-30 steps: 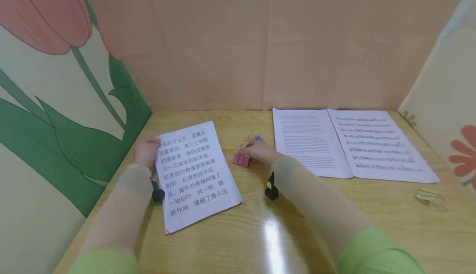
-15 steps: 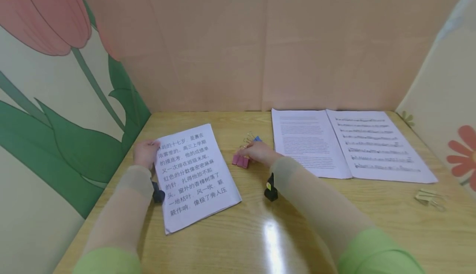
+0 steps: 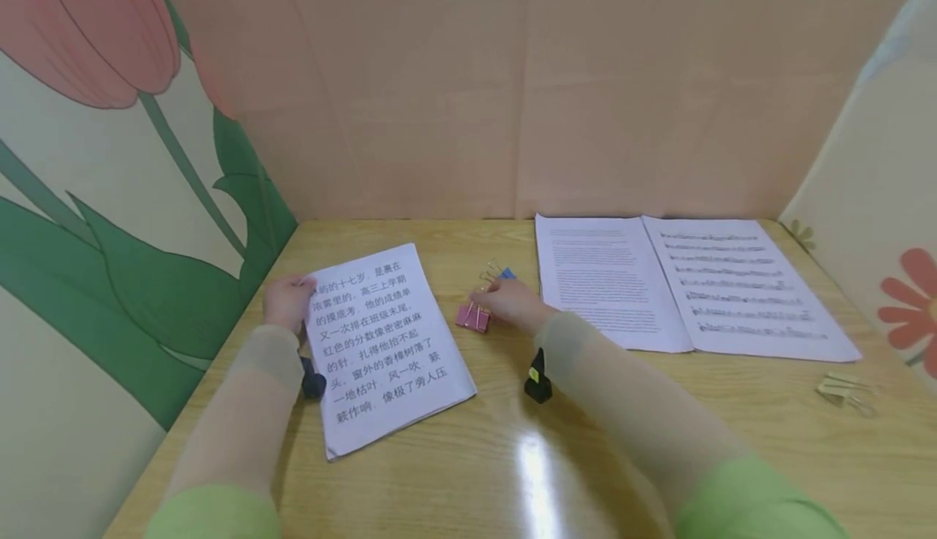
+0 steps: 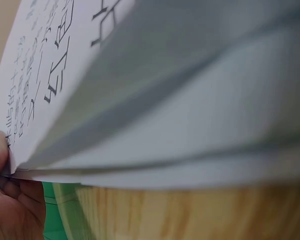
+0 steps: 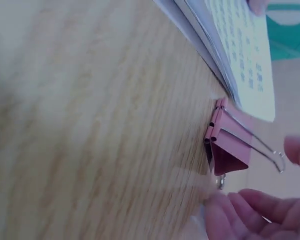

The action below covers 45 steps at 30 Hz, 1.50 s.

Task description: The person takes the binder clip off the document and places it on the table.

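My left hand (image 3: 285, 302) pinches the left edge of a stack of printed sheets (image 3: 388, 344), its thumb on top. In the left wrist view the left hand (image 4: 12, 195) holds the corner of the sheets (image 4: 65, 65), whose layers bow apart. My right hand (image 3: 512, 303) is at a pink binder clip (image 3: 474, 318), just right of the stack. The right wrist view shows the pink binder clip (image 5: 230, 142) on the tabletop with its wire handle sticking out. There my right hand (image 5: 260, 215) has thumb and fingers apart around the handles.
A blue binder clip (image 3: 507, 274) lies behind the right hand. Two more paper stacks, one of text (image 3: 600, 287) and one of sheet music (image 3: 754, 287), lie at the back right. Pale yellow binder clips (image 3: 842, 389) rest near the right side of the wooden table (image 3: 659, 458).
The pink clip's wire handle now shows across its front, and my right fingers have shifted slightly at it. My left hand and the stack have stayed nearly still.
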Tool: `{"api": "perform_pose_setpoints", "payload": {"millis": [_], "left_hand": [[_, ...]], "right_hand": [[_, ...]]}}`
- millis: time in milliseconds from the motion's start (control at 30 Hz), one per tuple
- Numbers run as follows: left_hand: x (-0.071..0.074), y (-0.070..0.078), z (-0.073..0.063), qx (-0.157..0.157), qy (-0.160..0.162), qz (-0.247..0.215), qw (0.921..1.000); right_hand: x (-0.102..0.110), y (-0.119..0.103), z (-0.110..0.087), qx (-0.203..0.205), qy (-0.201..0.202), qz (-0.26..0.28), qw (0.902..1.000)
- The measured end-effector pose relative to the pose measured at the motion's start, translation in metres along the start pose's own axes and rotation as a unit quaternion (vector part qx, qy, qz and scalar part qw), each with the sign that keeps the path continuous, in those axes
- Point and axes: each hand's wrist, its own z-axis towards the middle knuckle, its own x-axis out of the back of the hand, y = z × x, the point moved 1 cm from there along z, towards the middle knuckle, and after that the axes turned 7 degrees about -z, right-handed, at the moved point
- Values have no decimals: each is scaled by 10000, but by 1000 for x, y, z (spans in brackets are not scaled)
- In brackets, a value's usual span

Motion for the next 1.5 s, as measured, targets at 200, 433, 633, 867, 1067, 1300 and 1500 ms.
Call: {"api": "perform_pose_setpoints", "payload": {"millis": [200,433,633,867,1067,1300,1500], "left_hand": [[0,0,0,151,-74,-121,9998],[-1,1,2,109,-20,35,9999],[-1,0,3,130,-42,28,9999],[-1,-2,1,118,-141,104,9998],[0,-4,-2,88,-173,323,9993],[2,-4,-5,-225,-294,705,9968],[8,-3,-8,-333,-421,1040,9931]], "right_hand": [[0,-4,-19,1193,924,-961,9839],[-16,-14,-56,3392,1502,-3054,8770],[-36,-18,-76,4393,500,-4153,7950],[-53,-13,-82,4685,270,-4778,7427],[-56,-13,-80,4671,137,-4995,7295],[-56,-16,-80,4425,-107,-4757,7601],[-57,-17,-80,4471,-128,-4780,7560]]}}
